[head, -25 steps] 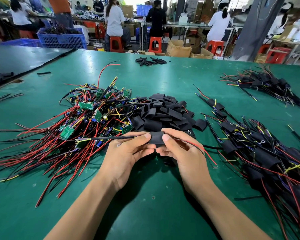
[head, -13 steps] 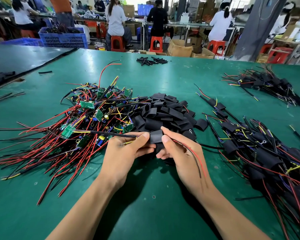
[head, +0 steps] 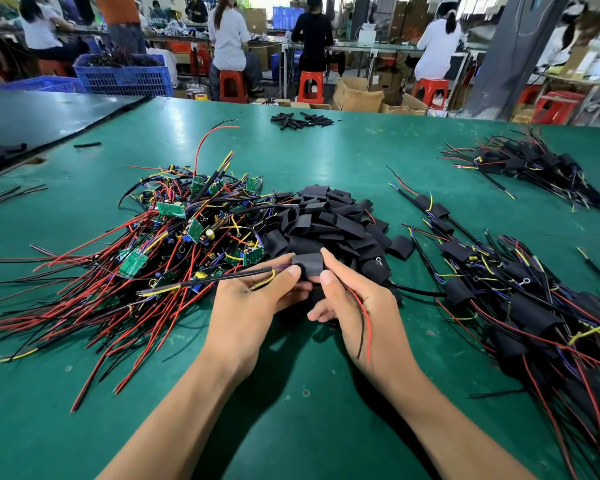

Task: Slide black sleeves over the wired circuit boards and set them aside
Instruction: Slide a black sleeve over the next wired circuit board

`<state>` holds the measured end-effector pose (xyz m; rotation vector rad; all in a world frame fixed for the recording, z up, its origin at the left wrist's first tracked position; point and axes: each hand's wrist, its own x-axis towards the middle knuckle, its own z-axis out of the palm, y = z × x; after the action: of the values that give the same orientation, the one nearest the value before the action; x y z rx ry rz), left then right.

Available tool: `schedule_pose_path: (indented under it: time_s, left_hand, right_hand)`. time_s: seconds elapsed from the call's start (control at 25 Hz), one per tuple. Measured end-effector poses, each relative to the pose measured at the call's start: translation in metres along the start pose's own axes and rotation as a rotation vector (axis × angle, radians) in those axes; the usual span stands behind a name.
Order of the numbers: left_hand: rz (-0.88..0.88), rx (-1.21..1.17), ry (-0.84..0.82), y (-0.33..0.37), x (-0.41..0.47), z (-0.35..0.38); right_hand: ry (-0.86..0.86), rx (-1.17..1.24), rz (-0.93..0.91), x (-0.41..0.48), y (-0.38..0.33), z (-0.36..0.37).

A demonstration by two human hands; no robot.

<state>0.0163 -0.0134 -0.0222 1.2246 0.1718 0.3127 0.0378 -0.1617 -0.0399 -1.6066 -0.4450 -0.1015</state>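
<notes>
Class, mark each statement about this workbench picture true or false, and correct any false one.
1. The left hand and the right hand both pinch one black sleeve. True.
2. The loose sleeve pile lies left of the bare circuit boards. False: it lies to their right.
3. Sleeved boards are heaped right of the hands. True.
4. The table is red. False: it is green.
5. A red wire crosses the right hand. True.

The table (head: 326, 161) has a smooth green top with a dull sheen. The sleeves (head: 329, 220) look matt black and rubbery. Wires (head: 84, 306) wear glossy plastic; boards (head: 132, 263) are glossy green. Stools (head: 309, 84) are red plastic, boxes (head: 357, 95) brown cardboard.
</notes>
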Motion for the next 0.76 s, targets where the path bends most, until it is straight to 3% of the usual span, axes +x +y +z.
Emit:
schedule_pose_path:
  time_s: [0.2, 0.48, 0.76]
  left_hand:
    - [0.033, -0.049, 0.075, 0.0012, -0.0003, 0.0047]
    - [-0.003, -0.063, 0.042, 0.0034, -0.0009, 0.0044]
    - [-0.030, -0.044, -0.005, 0.0053, -0.0026, 0.0050]
  right_hand:
    - [0.064, 0.164, 0.047, 0.0033, -0.0002, 0.0017]
    - [0.055, 0.265, 0.120, 0.0036, -0.0026, 0.0023]
    - [-0.006, 0.234, 0.134, 0.0028, -0.0060, 0.0005]
